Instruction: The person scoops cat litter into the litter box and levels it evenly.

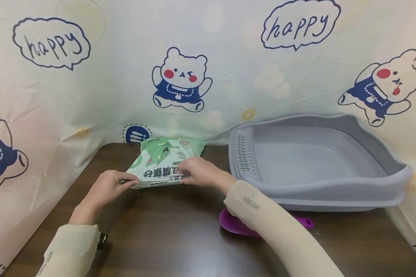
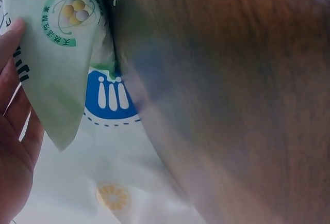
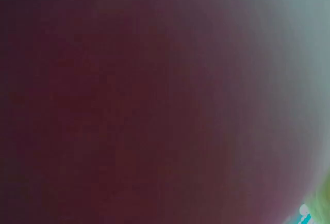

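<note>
While both hands are shown whole only by the head view, the left hand [image 1: 107, 188] is closely seen at the edge of the left wrist view. By its thumb and fingers the near left corner of a green-and-white bag [image 1: 159, 156] is pinched, and in the left wrist view the thumb is seen on the near face, the fingers behind. A round emblem [image 2: 77, 13] with yellow and grey balls is made out there, but not from the head. The bag is laid at the back left of the brown bench [image 1: 173, 238], its lettering upside down to the head camera. Its near edge is pinched farther right by the curled right hand [image 1: 201, 173]; from the right wrist view, mostly dark red blur, its grip cannot be told. Beneath the right sleeve [image 1: 274, 227] a purple scoop [image 1: 235, 225] is partly hidden. Farthest right, a grey tray [image 1: 332, 192] is set, seen only from the head.
</note>
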`<state>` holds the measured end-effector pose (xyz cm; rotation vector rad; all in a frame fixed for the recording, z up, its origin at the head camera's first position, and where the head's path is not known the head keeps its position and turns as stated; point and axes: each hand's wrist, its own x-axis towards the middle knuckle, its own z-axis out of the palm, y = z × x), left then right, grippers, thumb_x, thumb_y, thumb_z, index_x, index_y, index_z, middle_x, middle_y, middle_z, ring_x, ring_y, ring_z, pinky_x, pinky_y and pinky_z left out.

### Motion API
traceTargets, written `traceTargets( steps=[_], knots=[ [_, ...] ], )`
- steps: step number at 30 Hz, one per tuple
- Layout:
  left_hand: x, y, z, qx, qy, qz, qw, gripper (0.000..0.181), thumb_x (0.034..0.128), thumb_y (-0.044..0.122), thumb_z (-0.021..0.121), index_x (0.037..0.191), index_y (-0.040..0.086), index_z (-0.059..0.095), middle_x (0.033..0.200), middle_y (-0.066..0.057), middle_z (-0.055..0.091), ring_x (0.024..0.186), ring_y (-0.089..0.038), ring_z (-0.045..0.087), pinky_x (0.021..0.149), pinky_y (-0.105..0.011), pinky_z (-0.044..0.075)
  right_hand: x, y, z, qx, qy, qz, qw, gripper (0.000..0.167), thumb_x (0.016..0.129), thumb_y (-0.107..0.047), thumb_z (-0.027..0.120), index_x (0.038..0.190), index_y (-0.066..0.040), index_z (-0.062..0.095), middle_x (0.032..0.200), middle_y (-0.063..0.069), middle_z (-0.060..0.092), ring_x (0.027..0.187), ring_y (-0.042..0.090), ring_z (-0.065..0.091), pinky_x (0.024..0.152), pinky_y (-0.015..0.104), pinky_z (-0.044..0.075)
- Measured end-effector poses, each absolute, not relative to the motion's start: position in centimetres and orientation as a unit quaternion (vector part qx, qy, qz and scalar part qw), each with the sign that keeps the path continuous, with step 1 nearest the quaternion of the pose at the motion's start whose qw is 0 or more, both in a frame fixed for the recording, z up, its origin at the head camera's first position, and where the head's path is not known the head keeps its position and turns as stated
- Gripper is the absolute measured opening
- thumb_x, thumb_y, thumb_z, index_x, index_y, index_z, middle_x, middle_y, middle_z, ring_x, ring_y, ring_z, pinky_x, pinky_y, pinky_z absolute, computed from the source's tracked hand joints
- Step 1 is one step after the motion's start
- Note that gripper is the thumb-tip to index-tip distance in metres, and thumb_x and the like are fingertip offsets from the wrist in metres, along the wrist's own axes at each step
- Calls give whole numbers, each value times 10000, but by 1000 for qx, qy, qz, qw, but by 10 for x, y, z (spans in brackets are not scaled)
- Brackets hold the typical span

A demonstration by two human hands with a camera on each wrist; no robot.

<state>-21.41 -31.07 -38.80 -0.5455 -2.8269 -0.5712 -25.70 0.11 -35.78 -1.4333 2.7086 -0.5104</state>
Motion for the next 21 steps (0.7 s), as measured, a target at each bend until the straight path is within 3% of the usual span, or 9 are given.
traceTargets(
  steps=[13,21],
  knots=[
    [-214,-312,-390,-188,-956,-194,118,88,810,169,810,891,136,816,801,-10,762,695,-94,572,652,-328,478,-254,0,-357,-474,869,-146,-7,173,915,-184,698,859,-29,646,756,29,535,708,122,411,674,237,352],
    [-213,-311,-390,-182,-957,-194,117,90,808,159,813,894,133,818,805,-11,764,690,-105,568,649,-324,474,-252,-2,-357,-481,869,-114,-28,115,920,-180,674,872,-80,644,857,40,656,744,127,453,709,262,416]
  ],
)
